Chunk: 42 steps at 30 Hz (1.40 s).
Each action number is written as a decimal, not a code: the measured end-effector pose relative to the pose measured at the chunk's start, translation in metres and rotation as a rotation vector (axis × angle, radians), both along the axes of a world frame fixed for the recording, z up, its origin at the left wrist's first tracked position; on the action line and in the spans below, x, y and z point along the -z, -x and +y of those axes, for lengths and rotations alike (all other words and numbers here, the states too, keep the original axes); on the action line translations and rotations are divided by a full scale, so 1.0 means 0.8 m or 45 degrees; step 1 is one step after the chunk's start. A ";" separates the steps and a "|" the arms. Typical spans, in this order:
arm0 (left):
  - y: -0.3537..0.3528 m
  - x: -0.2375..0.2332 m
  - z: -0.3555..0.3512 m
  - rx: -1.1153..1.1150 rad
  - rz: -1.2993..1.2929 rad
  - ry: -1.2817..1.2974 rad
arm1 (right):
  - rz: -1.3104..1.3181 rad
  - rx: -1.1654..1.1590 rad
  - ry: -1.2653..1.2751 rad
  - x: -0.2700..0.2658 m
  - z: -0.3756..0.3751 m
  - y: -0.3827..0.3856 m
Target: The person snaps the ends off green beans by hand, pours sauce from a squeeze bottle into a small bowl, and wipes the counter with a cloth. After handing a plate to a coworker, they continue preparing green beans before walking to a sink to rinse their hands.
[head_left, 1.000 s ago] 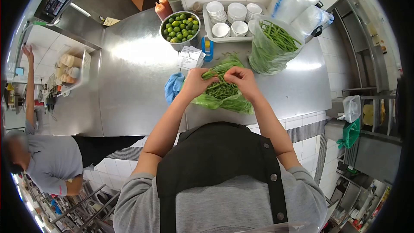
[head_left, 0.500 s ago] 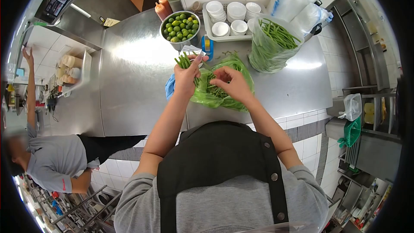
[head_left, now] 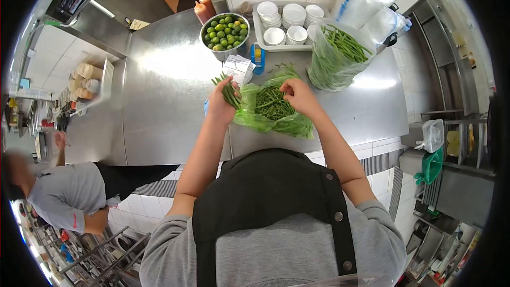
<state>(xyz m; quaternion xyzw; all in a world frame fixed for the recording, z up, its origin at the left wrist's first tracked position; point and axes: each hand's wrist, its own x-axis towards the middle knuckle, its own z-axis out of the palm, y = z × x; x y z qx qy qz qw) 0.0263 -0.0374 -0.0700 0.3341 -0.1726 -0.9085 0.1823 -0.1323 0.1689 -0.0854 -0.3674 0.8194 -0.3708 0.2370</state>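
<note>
A bunch of green beans (head_left: 227,94) is gripped in my left hand (head_left: 219,105), its ends sticking out past the fingers. Over the right side of an open green plastic bag (head_left: 297,126) is my right hand (head_left: 298,95), thumb and fingers pinched together; what they hold, if anything, is too small to make out. Short green bean pieces (head_left: 272,103) fill the bag between my hands. Just beyond my left hand lie a white printed paper box (head_left: 238,68) and a blue tape dispenser (head_left: 257,59).
A clear bag of long green beans (head_left: 340,58) stands at the right. Behind are a pot of green citrus fruits (head_left: 225,32), a tray of white dishes (head_left: 283,48) and orange sauce bottles (head_left: 202,11). A co-worker (head_left: 69,191) stands at the left.
My hands have moved apart: the left a little left and down with the beans, the right to the right. More of the bag's contents and the white box shows. The co-worker's raised arm has come down.
</note>
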 end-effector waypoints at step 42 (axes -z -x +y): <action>-0.021 0.044 0.073 0.406 -0.361 0.300 | 0.333 0.001 -0.073 0.074 -0.029 0.004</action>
